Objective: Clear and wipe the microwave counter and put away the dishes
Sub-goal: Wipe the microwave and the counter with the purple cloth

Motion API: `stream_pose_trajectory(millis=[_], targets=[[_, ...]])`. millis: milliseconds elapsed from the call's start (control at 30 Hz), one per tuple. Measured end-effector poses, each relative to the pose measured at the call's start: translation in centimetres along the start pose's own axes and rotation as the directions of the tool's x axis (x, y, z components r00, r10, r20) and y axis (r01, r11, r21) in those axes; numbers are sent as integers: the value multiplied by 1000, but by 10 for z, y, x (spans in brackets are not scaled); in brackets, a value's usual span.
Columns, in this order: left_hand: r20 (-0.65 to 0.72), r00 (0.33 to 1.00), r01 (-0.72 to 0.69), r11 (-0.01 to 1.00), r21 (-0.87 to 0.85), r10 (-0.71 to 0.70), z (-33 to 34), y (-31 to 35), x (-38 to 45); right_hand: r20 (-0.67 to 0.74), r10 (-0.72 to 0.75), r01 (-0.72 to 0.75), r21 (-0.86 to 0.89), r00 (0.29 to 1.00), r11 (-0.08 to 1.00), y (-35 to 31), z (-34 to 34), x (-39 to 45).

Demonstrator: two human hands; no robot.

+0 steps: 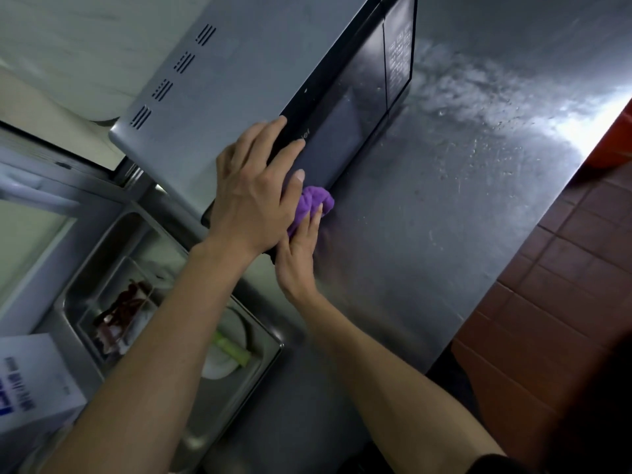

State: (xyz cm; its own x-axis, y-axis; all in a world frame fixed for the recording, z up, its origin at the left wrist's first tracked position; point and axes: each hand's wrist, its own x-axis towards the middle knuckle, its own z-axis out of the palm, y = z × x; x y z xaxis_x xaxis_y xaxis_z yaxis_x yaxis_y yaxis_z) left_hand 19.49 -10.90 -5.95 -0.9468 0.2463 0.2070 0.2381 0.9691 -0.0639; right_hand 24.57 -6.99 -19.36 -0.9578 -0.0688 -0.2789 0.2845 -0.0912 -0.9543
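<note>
One microwave (260, 87), one purple cloth (313, 205), two hands.

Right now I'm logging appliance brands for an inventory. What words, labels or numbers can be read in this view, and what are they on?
Microwave door edge: white brand lettering beside the left hand's fingers, partly covered; only "...iel" shows, uncertain.
Microwave control panel: rows of small white button labels, too small and blurred to read.
White box at lower left: blue printing, too blurred to read.
Nothing else carries text.
</note>
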Motion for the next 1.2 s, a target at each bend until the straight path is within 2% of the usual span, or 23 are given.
stream_pose_trajectory(millis=[233, 500, 833, 1000, 1200], targets=[[18, 1000, 3, 1000, -4, -3, -1, 4, 11, -51, -36, 34, -25, 998, 999, -13, -32, 44], [30, 999, 21, 999, -25, -20, 6, 27, 63, -50, -44, 41, -52, 998, 998, -57, -96, 129], [16, 999, 31, 999, -40, -30, 18, 50, 138, -217, -125, 128, 3, 968, 992, -136, -142, 214], [-22, 999, 38, 999, -33, -39, 25, 56, 159, -248, -159, 164, 3, 956, 986, -132, -147, 227], [-84, 995, 47, 999, 12, -46, 36, 65, 149, -239, 77, -57, 91, 968, 994, -88, -156, 239]])
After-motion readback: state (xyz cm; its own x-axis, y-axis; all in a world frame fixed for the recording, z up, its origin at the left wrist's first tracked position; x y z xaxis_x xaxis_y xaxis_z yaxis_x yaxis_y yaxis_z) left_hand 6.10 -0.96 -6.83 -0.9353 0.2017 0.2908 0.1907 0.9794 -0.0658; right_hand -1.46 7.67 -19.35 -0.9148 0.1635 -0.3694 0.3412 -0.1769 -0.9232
